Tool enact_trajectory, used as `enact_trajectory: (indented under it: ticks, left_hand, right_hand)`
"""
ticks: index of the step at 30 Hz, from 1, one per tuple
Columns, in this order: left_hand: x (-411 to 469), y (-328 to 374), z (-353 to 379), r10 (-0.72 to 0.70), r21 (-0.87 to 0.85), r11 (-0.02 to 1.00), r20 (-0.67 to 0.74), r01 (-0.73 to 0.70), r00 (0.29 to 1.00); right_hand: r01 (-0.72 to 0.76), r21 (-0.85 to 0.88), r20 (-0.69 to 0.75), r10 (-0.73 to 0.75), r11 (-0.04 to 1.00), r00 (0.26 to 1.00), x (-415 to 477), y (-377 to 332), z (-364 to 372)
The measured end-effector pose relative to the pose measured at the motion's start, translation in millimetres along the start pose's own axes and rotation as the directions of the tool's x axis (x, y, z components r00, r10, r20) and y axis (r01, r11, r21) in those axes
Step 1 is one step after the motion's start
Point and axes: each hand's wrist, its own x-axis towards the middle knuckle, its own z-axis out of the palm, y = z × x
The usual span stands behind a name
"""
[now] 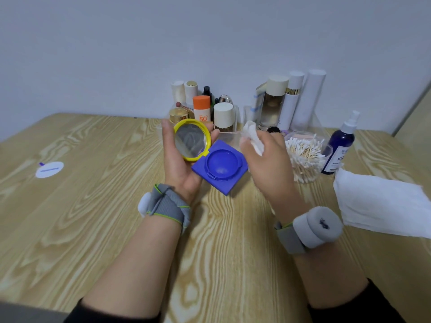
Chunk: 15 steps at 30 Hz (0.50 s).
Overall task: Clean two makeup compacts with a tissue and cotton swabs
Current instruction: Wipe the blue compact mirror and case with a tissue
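Compact (pixel 220 166), one, open, is gripped by left hand (pixel 179 169); right hand (pixel 268 164) pinches one crumpled tissue (pixel 253 136); one swab jar (pixel 303 155) and one spray bottle (pixel 340 145) stand on surface (pixel 93 206)

Left hand (pixel 179 164) holds the open compact (pixel 210 157), mirror up; right hand (pixel 268 164), just beside it, grips a crumpled tissue (pixel 253 136).
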Motion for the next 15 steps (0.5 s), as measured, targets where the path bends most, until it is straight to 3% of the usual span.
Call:
enact_trajectory:
  ticks: [4,15]
  left_hand:
    - [0.6,0.2,-0.7,-0.018,-0.056,0.998,-0.004,0.018,1.0]
    - [-2.0,-8.0,0.7,-0.105,-0.102,0.99,-0.05,0.1,0.993]
  right_hand:
    - [0.013,-0.042,0.105,-0.008,0.999,0.994,-1.4,0.3,4.5]
    - [0.036,0.078,0.101,-0.044,0.996,0.994,0.7,4.3,7.7]
